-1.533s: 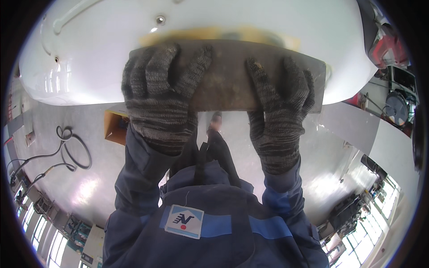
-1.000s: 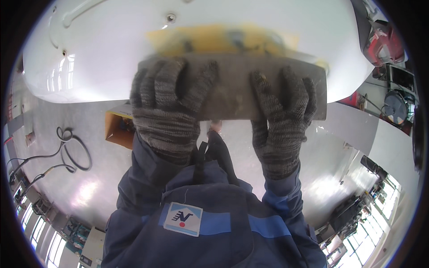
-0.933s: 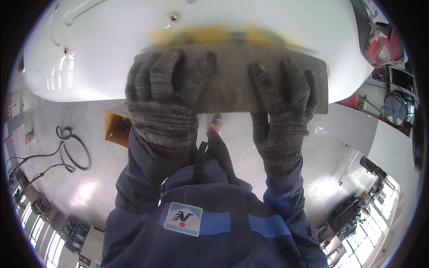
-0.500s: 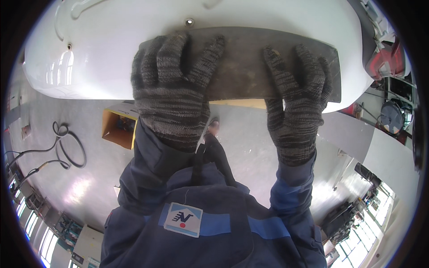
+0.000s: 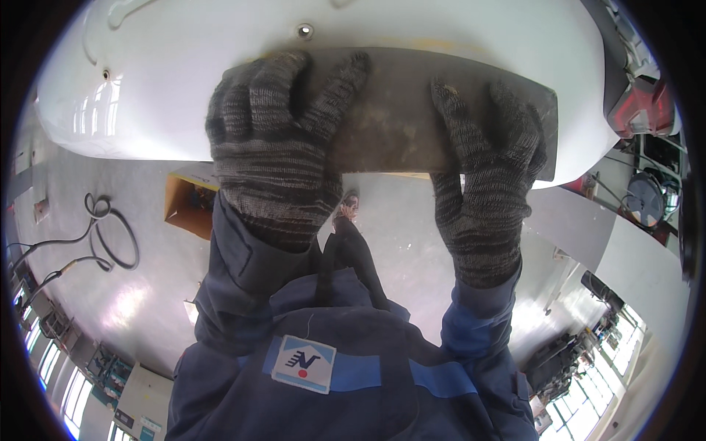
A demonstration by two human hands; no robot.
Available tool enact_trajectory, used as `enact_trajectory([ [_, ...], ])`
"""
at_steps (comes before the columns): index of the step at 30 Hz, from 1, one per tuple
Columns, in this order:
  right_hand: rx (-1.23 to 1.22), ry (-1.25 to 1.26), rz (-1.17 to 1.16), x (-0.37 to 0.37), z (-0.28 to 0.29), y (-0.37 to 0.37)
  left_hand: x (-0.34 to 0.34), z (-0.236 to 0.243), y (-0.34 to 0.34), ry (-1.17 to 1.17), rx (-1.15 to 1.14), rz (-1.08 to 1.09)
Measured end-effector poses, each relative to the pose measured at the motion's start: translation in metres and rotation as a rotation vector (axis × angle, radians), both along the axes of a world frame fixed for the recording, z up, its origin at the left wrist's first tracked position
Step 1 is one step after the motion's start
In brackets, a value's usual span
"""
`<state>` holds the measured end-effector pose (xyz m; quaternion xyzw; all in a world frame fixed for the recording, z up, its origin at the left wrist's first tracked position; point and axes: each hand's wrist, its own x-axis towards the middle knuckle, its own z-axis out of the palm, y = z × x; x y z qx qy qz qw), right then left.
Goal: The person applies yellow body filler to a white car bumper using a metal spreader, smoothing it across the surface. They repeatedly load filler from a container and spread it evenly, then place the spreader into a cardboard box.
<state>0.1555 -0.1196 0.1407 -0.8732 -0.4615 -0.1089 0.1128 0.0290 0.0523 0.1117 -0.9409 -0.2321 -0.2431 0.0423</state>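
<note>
Both my hands wear dark striped knit gloves and rest on a dark grey, slightly curved flat plate [image 5: 401, 110]. Beneath it is a large glossy white panel [image 5: 162, 81]. My left hand [image 5: 272, 154] lies over the plate's left end, its index finger angled away from the others. My right hand [image 5: 485, 180] covers the right end, fingers spread on the top face. Each thumb comes down by the near edge, and its tip is partly hidden. A round hole [image 5: 304, 31] shows in the panel just beyond the plate.
An open cardboard box [image 5: 187, 209] sits on the floor left of my left arm. Farther left lies a coiled dark hose [image 5: 136, 253]. A red lamp-like part [image 5: 640, 106] is beyond the panel's right end, with a round reel-like object [image 5: 647, 198] nearer.
The plate has slid slightly toward me with both hands on it. A wider gap separates it from the hole, and faint yellowish marks show along its far edge.
</note>
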Motion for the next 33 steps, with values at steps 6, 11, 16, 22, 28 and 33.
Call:
enact_trajectory([
  [6, -0.027, 0.039, -0.045, -0.014, -0.008, -0.011, -0.005, -0.012, -0.006, -0.017, 0.048, -0.048],
  [11, 0.040, 0.093, -0.077, -0.025, -0.025, -0.020, -0.014, -0.027, -0.010, -0.013, 0.050, -0.102],
  [16, 0.072, 0.112, -0.090, -0.032, -0.039, -0.028, -0.017, -0.040, -0.014, -0.080, -0.004, -0.134],
  [22, 0.080, 0.124, -0.116, -0.041, -0.048, -0.034, -0.024, -0.042, -0.021, -0.046, 0.026, -0.137],
  [28, 0.105, 0.124, -0.149, -0.048, -0.060, -0.040, -0.024, -0.047, -0.023, -0.099, 0.074, -0.168],
  [33, 0.039, 0.153, -0.166, -0.062, -0.054, -0.048, -0.040, -0.035, -0.035, 0.052, -0.032, -0.167],
])
